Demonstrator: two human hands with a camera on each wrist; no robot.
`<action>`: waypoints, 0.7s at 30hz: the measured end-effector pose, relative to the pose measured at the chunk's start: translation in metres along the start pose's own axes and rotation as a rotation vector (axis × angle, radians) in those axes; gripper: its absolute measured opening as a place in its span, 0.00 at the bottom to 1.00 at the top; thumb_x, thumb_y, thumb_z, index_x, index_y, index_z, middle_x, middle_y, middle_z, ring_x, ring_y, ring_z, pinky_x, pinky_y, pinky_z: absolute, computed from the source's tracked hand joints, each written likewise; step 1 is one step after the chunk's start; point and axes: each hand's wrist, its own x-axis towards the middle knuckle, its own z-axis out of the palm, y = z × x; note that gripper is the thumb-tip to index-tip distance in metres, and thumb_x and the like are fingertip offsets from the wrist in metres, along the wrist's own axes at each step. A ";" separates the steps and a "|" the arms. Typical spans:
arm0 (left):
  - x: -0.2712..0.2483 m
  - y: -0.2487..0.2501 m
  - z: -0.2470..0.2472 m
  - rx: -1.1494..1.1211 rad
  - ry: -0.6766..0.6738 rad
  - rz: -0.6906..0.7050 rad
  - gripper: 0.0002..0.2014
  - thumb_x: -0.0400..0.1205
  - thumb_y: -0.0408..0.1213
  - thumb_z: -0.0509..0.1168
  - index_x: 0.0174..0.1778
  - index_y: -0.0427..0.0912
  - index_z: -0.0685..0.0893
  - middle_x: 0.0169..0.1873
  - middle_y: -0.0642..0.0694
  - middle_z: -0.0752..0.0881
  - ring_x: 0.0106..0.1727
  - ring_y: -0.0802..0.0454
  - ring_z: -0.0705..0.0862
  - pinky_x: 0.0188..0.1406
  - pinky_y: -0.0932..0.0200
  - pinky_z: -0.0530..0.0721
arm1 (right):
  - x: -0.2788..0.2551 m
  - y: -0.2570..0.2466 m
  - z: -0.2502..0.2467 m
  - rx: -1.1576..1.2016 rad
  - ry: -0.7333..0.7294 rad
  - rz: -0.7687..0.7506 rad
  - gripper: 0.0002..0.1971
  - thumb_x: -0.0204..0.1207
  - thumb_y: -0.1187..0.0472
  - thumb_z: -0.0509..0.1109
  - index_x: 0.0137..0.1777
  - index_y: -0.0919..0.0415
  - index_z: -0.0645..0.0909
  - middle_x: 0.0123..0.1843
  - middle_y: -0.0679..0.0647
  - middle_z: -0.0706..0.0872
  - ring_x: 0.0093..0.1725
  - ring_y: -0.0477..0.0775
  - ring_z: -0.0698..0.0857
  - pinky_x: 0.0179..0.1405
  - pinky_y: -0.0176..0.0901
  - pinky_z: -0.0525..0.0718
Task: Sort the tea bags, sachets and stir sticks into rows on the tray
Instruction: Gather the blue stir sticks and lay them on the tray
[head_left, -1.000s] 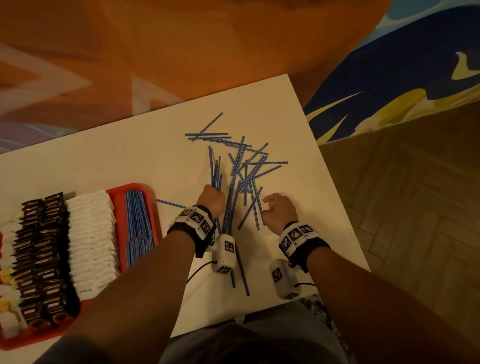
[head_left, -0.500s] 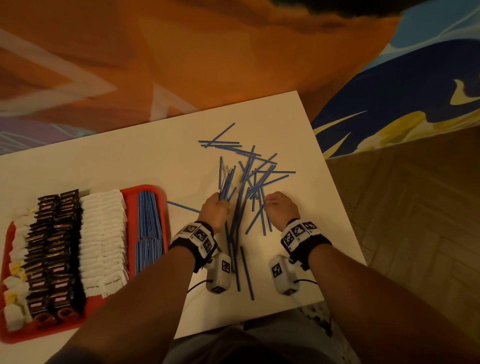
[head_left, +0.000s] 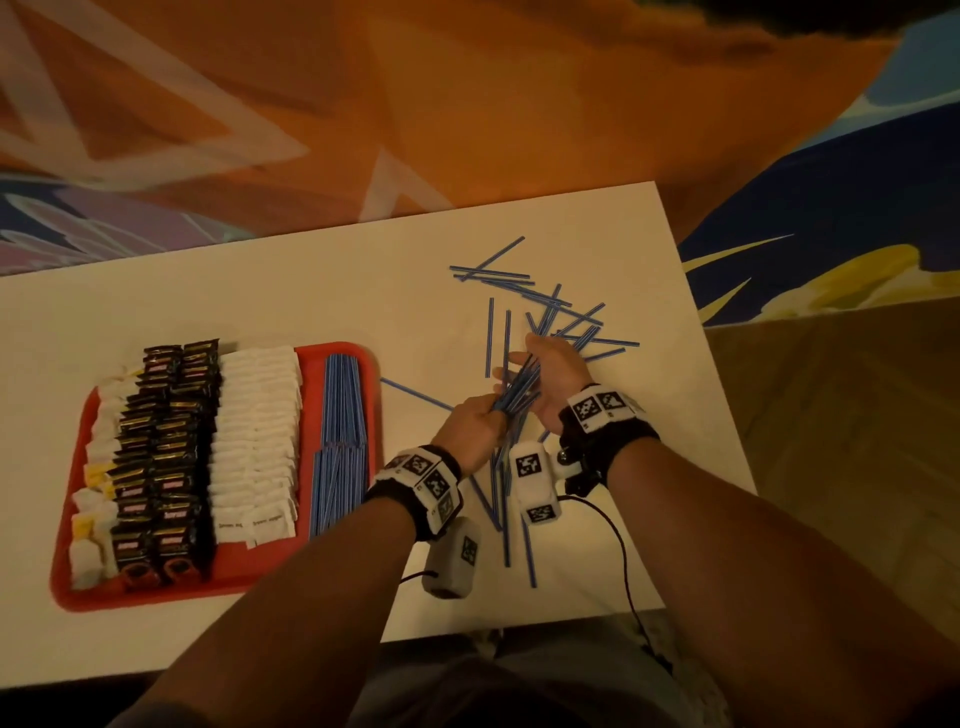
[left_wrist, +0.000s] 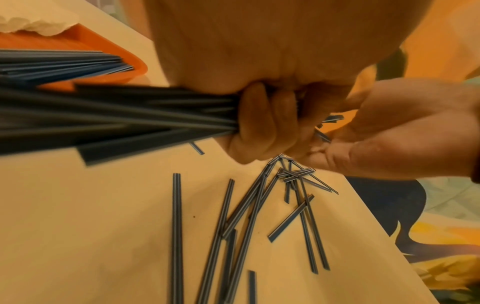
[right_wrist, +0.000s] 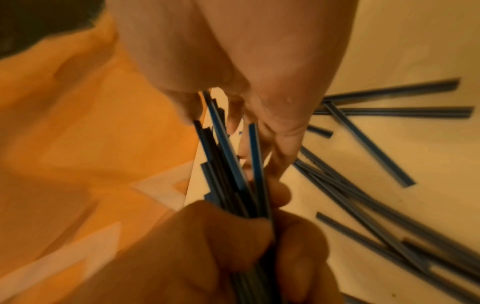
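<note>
My left hand (head_left: 480, 415) grips a bundle of blue stir sticks (head_left: 519, 387) just above the white table (head_left: 260, 291). Its fingers (left_wrist: 259, 123) curl tightly round the bundle (left_wrist: 130, 117). My right hand (head_left: 545, 364) is turned palm-in, and its straight fingers (right_wrist: 272, 123) lie against the far ends of the bundle (right_wrist: 233, 164). Several loose sticks (head_left: 519, 280) lie scattered beyond and under both hands. The red tray (head_left: 156, 597) at the left holds a row of sticks (head_left: 340, 441), white sachets (head_left: 257, 441), dark sachets (head_left: 166, 457) and pale tea bags (head_left: 98, 467).
The table's right edge (head_left: 696, 332) is close beyond the scattered sticks, with wood floor past it. White wrist cameras (head_left: 535, 483) and a black cable (head_left: 623, 561) hang under my forearms near the front edge. One stick (head_left: 415, 395) lies between the tray and my hands.
Both hands have risen off the table. My left hand has lifted a gathered bundle of sticks, and my right hand has turned its palm against the bundle's ends.
</note>
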 end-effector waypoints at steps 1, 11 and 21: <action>-0.002 0.002 0.000 -0.012 0.001 0.014 0.07 0.78 0.33 0.56 0.35 0.38 0.76 0.25 0.48 0.75 0.25 0.51 0.69 0.29 0.55 0.65 | -0.003 -0.001 0.002 0.033 0.001 -0.011 0.09 0.88 0.62 0.59 0.64 0.62 0.70 0.52 0.63 0.81 0.38 0.63 0.85 0.46 0.61 0.86; -0.018 0.020 -0.005 -0.225 0.012 -0.019 0.04 0.75 0.30 0.57 0.35 0.39 0.74 0.20 0.49 0.71 0.18 0.52 0.66 0.19 0.64 0.61 | -0.021 -0.011 0.012 0.036 -0.028 -0.157 0.11 0.88 0.57 0.58 0.53 0.61 0.81 0.28 0.51 0.72 0.23 0.49 0.72 0.28 0.44 0.77; -0.033 0.034 -0.018 -0.155 0.019 0.071 0.21 0.87 0.47 0.65 0.30 0.43 0.69 0.19 0.45 0.66 0.20 0.50 0.59 0.21 0.57 0.61 | -0.058 -0.031 0.027 -0.500 -0.101 -0.518 0.25 0.88 0.49 0.56 0.40 0.65 0.85 0.35 0.60 0.86 0.27 0.56 0.85 0.42 0.50 0.86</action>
